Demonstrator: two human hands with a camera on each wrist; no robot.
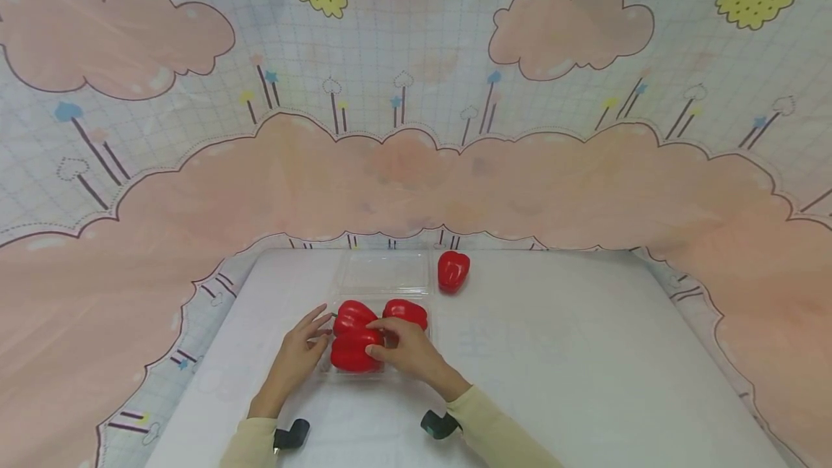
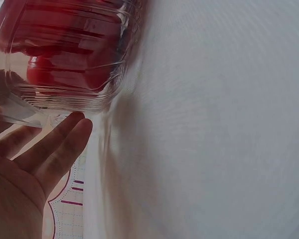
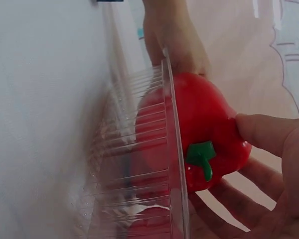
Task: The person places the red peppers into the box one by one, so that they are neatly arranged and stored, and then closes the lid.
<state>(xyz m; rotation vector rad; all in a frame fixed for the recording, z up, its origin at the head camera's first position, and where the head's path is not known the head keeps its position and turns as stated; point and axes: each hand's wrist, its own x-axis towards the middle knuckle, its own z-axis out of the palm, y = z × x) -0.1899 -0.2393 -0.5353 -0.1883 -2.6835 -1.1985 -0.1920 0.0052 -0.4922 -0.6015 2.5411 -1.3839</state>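
Note:
A clear plastic clamshell box (image 2: 65, 103) lies with its lid (image 1: 383, 271) folded back, away from me. Inside the tray part are three red bell peppers: a front one (image 1: 353, 354), a left rear one (image 1: 353, 315) and a right rear one (image 1: 406, 310). My right hand (image 1: 414, 352) grips the front pepper, thumb on its near side and fingers round it; its green stem (image 3: 201, 154) shows in the right wrist view. At the box's left wall, my left hand (image 1: 301, 352) keeps its fingers extended, fingertips right at the plastic.
Another red bell pepper (image 1: 453, 271) stands right of the lid, near the far edge of the white table (image 1: 585, 352). A curtain (image 1: 520, 186) with printed clouds hangs behind. Dark wrist camera mounts (image 1: 440, 425) sit under both forearms.

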